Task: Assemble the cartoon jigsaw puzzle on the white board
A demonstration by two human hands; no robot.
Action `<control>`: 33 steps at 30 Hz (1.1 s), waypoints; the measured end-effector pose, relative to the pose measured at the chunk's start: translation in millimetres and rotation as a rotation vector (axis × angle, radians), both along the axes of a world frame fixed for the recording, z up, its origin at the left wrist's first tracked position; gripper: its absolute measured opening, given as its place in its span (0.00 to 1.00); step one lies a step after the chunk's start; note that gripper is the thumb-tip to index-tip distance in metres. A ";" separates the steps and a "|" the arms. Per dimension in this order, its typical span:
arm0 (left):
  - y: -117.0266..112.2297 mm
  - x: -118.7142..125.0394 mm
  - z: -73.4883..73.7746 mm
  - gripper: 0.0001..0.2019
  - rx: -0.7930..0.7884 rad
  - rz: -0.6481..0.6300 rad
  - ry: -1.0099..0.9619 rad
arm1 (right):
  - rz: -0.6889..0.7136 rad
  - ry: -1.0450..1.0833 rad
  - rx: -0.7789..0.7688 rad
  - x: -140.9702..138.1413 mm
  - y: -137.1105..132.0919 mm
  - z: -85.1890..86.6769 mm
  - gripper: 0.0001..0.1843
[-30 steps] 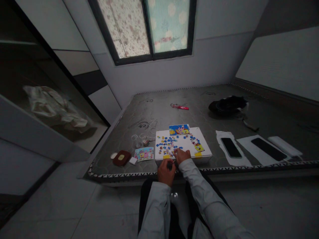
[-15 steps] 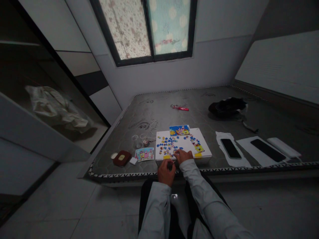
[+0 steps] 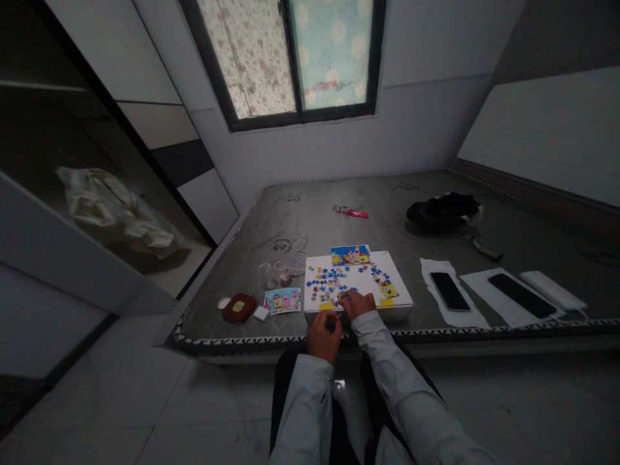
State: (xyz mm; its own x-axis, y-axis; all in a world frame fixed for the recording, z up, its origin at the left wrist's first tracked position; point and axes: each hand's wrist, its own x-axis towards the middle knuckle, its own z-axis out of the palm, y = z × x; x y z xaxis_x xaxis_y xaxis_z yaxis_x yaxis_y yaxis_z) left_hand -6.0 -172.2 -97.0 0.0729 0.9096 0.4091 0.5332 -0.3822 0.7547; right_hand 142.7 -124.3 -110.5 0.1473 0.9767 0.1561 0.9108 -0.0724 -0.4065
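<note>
The left hand (image 3: 321, 337) is curling at the near edge of the white box (image 3: 364, 281), the right hand (image 3: 358, 304) arching over it; either grip I cannot tell.

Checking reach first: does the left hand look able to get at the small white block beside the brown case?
Probably yes: the small white block lies near the mattress's front edge, left of the left hand, and nothing seems to stand between them.

Puzzle pieces (image 3: 320, 282) lie on the box (image 3: 382, 260), a card (image 3: 282, 301) to its left, a phone (image 3: 450, 292) right.
</note>
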 end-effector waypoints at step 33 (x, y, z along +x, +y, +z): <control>1.2 1.6 0.7 0.03 -0.025 -0.012 -0.015 | -0.318 0.084 0.074 53.2 -3.0 11.2 0.13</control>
